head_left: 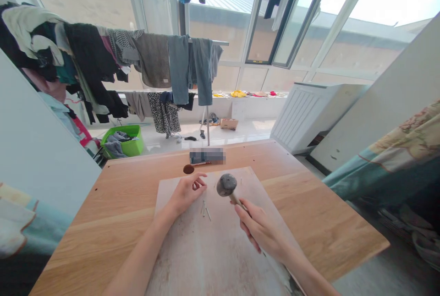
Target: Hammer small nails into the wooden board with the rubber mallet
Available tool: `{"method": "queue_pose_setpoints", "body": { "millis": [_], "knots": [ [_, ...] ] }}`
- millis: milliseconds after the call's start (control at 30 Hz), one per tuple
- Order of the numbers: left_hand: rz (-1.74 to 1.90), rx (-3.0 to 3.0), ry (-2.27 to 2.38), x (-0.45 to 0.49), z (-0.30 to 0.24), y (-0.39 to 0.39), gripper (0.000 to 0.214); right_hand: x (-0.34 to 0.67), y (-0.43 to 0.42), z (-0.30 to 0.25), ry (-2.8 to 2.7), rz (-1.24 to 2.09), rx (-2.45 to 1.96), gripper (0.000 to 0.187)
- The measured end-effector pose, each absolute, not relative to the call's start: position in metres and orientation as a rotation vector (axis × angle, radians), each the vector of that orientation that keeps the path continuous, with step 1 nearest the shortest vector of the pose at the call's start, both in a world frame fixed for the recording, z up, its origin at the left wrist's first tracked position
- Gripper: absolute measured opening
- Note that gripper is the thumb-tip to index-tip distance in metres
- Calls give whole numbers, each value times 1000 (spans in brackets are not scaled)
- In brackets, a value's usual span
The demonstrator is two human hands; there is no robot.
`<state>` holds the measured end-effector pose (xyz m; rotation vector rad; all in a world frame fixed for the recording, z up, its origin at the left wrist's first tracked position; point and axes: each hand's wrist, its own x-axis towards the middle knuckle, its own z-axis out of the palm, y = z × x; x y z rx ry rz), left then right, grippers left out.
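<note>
A pale wooden board (213, 250) lies on a wooden table (113, 213). My right hand (263, 229) is closed round the handle of a hammer (227, 187), whose dark round head is raised above the board's far part. My left hand (187, 191) rests on the board to the left of the hammer head, fingers curled in a loose pinch; what they hold, if anything, is too small to see. A few loose nails (205, 209) lie on the board between my hands.
A small brown round thing (188, 169) and a blurred flat object (207, 156) lie at the table's far edge. Beyond stand a rack of hanging clothes (154, 64), a green laundry basket (124, 142), a white radiator (309, 112) and windows.
</note>
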<state>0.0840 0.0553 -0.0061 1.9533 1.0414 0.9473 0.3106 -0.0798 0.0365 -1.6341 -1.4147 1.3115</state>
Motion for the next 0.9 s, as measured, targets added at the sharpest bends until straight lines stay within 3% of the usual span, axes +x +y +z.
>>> {"method": "queue_pose_setpoints", "body": {
  "millis": [333,667,900],
  "knots": [
    [943,1975,1044,83,-6,54,53,283,-60,79,-1517,1185,-1430,33],
    [937,1950,1040,84,-8,56,56,282,-62,43,-1451,1232,-1507,34],
    [875,1941,1063,82,-4,54,48,298,-93,33,-1349,1329,-1568,45]
  ]
}}
